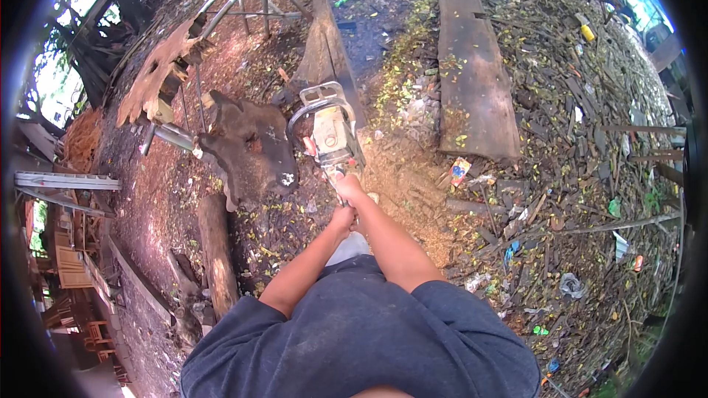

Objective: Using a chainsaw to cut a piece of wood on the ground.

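Note:
A chainsaw (332, 133) with a pale, dusty body is in front of me, its looped handle at the far end. My right hand (348, 187) is closed round its rear handle. Just nearer to me, my left hand (344, 218) is closed at the handle's near end, close against the right hand. Both forearms reach forward and meet there. Beyond the saw lies a tapering wooden board (324, 55). To its left is a dark, irregular wood slab (254, 144). I cannot make out the saw's bar and chain.
A long weathered plank (476, 74) lies at the right. A log (216, 250) is at the near left. Beyond the slab, a jagged wood piece (158, 77) rests by a pole frame (254, 0). Sawdust (413, 191), wood scraps and litter cover the ground.

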Tool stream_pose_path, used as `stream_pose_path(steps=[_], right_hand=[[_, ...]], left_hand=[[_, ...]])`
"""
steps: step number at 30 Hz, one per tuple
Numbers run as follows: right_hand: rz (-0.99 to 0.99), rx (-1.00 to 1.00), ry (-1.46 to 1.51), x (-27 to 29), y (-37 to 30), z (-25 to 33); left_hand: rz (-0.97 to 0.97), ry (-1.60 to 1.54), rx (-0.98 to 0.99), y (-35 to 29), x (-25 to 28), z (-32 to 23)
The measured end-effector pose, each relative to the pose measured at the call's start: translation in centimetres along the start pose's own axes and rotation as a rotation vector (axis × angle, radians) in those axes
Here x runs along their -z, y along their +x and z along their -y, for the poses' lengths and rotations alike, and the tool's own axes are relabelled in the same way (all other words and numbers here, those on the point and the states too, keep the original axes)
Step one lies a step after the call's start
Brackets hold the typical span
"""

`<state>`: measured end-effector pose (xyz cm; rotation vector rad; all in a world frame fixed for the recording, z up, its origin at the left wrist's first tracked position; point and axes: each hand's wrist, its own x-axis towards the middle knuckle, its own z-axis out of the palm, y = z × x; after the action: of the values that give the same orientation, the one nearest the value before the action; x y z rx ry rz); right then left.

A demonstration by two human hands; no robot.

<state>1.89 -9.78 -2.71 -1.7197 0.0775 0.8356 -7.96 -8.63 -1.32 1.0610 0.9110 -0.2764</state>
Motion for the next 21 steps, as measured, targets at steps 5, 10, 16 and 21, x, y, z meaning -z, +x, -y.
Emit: stream_pose_path(steps=[5, 10, 16, 21], right_hand=[[-0.006, -0.024, -0.038, -0.1, -0.2, -0.7], [-0.007, -0.028, -0.012, -0.1, -0.9, -1.0], [0.019, -0.049, -0.012, -0.4, -2.3, -1.4], [0.003, -0.025, -0.002, -0.6, -1.8, -2.2]], left_hand=[[0.006, -0.004, -0.009, -0.1, 0.3, 1.2], [-0.009, -0.013, -0.011, -0.3, 0.4, 1.8], [-0.022, -0.029, -0.046, -2.1, 0.0, 1.8], [-0.012, 0.002, -0.022, -2.1, 0.1, 2.2]])
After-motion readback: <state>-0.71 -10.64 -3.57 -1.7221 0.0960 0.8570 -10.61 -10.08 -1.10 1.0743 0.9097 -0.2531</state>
